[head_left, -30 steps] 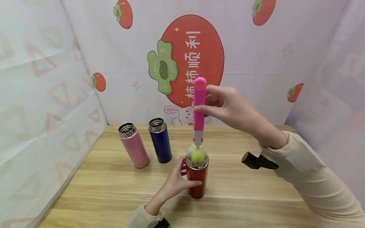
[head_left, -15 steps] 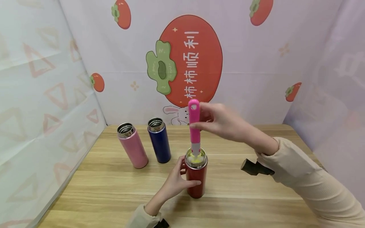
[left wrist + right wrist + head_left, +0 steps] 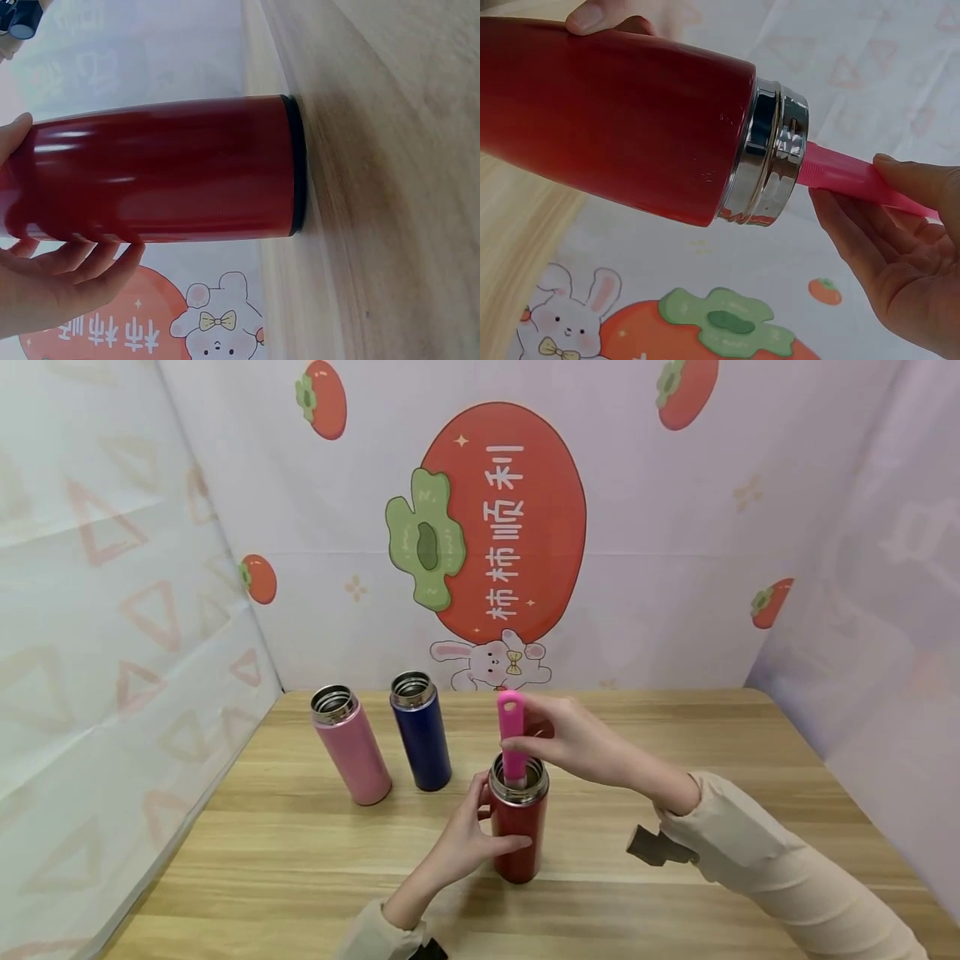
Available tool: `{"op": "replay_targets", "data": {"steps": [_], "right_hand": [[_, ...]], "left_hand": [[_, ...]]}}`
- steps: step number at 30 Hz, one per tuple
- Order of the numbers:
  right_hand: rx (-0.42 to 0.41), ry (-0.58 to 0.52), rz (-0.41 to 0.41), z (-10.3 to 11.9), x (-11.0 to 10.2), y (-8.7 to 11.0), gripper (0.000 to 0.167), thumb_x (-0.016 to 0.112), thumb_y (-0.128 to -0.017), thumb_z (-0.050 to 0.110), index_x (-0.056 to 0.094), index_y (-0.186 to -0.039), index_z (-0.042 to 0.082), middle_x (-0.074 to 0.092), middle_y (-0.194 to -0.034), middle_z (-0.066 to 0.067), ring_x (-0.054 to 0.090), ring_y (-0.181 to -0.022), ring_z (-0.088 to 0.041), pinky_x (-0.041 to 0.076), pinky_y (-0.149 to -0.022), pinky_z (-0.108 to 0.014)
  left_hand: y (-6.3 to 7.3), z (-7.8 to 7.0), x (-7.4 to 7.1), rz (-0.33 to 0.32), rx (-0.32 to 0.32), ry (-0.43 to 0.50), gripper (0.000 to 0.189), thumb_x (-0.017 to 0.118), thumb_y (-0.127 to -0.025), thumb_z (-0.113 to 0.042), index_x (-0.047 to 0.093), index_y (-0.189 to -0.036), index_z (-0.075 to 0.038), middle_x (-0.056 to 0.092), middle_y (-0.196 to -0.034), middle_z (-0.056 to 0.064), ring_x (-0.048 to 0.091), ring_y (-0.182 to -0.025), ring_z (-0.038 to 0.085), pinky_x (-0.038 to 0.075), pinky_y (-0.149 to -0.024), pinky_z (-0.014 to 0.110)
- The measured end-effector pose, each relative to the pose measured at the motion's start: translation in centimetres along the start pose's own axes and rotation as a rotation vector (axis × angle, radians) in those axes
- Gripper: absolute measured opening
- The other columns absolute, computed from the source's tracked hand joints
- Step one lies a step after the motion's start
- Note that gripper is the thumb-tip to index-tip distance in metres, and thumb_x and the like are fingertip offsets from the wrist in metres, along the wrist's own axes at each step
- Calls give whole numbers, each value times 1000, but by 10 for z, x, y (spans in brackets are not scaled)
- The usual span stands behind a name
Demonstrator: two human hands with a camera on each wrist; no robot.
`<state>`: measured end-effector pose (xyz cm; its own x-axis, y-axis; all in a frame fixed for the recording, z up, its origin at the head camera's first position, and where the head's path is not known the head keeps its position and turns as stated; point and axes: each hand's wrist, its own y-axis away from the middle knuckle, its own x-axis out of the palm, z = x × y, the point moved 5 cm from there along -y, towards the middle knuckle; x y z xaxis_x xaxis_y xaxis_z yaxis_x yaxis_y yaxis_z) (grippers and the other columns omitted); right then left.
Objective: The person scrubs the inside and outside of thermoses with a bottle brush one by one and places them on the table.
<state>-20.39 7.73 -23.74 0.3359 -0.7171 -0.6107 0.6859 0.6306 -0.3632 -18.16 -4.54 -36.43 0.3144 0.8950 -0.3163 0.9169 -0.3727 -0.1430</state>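
Beige left sleeve (image 3: 381, 933): nearest of all, in front of the red bottle (image 3: 529, 820) and to its left.
Wooden desk (image 3: 600, 910): pale, striped grain, spreading under and around the red bottle.
Left hand (image 3: 467, 839): at the red bottle's left side; its grip is spread to the bottle's width, thumb across the front, fingers curved round behind.
Red bottle: upright on the desk, dark base touching the wood, bare metal mouth facing up.
Pink handle (image 3: 512, 727): standing out of the red bottle's mouth, a hole through its top; its lower end is hidden inside.
Right hand (image 3: 576, 739): above and to the right of the red bottle's mouth; its grip is narrow, thumb and fingers pinching the handle.
Pink bottle (image 3: 352, 752): standing beyond the red bottle, well to its left, metal mouth uncovered.
Blue bottle (image 3: 422, 739): likewise uncovered, a little farther back, between the pink bottle and the red bottle's left side.
White backdrop (image 3: 660, 527): behind the red bottle, printed with a big orange-red persimmon (image 3: 555, 527) and a rabbit (image 3: 491, 664).
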Motion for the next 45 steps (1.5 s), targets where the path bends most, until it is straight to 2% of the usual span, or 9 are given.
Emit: {"op": "replay_targets", "data": {"steps": [3, 8, 12, 15, 23, 32, 35, 39, 45], "right_hand": [[0, -16, -51, -4, -3, 4, 38, 65, -78, 4, 52, -113, 0, 62, -84, -6, 61, -76, -13, 50, -69, -26], [-13, -57, -154, -13, -10, 15, 25, 65, -77, 1, 57, -100, -1, 63, -80, -6, 61, -72, -13, 51, -65, -27], [-44, -119, -239, -20, -15, 24, 18, 64, -76, -3, 57, -93, -4, 65, -83, -13, 63, -71, -15, 51, -65, -29], [-46, -156, -296, -25, -18, 30, 14, 62, -77, -5, 58, -91, -4, 66, -87, -15, 64, -74, -15, 51, -65, -28], [27, -292, -402, -43, -17, 47, 15, 58, -83, 3, 55, -97, -2, 67, -92, -8, 64, -82, -17, 50, -72, -28], [13, -533, -587, -58, -14, 61, 14, 53, -83, -6, 50, -96, -10, 68, -89, -6, 65, -82, -20, 49, -75, -32], [-28, -596, -624, -61, -15, 64, 15, 51, -83, -9, 47, -96, -15, 67, -89, -8, 65, -82, -21, 49, -74, -33], [-91, -704, -687, -64, -20, 71, 12, 48, -84, -11, 50, -96, -12, 67, -88, -10, 64, -84, -22, 49, -74, -33], [-117, -824, -793, -69, -31, 85, 14, 46, -85, -11, 52, -98, -10, 65, -86, -11, 64, -85, -24, 49, -74, -34]], "left_hand": [[-3, 10, 2, -8, 0, 22, 70, 74, -71, -12, 31, -127, -11, 53, -116, 9, 48, -109, 23, 39, -88, 40], [-10, 31, 4, -29, 7, 62, 73, 75, -69, -17, 32, -128, -18, 52, -119, 5, 50, -109, 19, 39, -90, 37], [-12, 36, -4, -103, 42, 26, 73, 78, -66, -20, 37, -127, -21, 53, -116, 5, 50, -106, 19, 40, -89, 38], [-11, 33, -13, -172, 92, -44, 73, 80, -63, -21, 41, -126, -25, 52, -113, 3, 49, -104, 18, 40, -87, 39], [-6, 11, -32, -288, 310, -330, 75, 83, -57, -16, 47, -123, -22, 50, -107, -2, 51, -100, 15, 47, -78, 33], [-2, -1, -38, -348, 347, -547, 72, 84, -55, -21, 51, -119, -18, 48, -99, 3, 53, -94, 19, 49, -76, 36], [-1, -4, -40, -374, 381, -616, 72, 84, -54, -21, 52, -118, -18, 48, -99, 4, 53, -92, 21, 48, -76, 40], [1, -7, -44, -422, 437, -708, 70, 83, -54, -22, 53, -117, -20, 49, -98, 5, 53, -89, 22, 46, -74, 41], [2, -9, -50, -474, 517, -802, 68, 82, -52, -24, 54, -114, -21, 49, -97, 7, 52, -88, 22, 45, -72, 39]]}}
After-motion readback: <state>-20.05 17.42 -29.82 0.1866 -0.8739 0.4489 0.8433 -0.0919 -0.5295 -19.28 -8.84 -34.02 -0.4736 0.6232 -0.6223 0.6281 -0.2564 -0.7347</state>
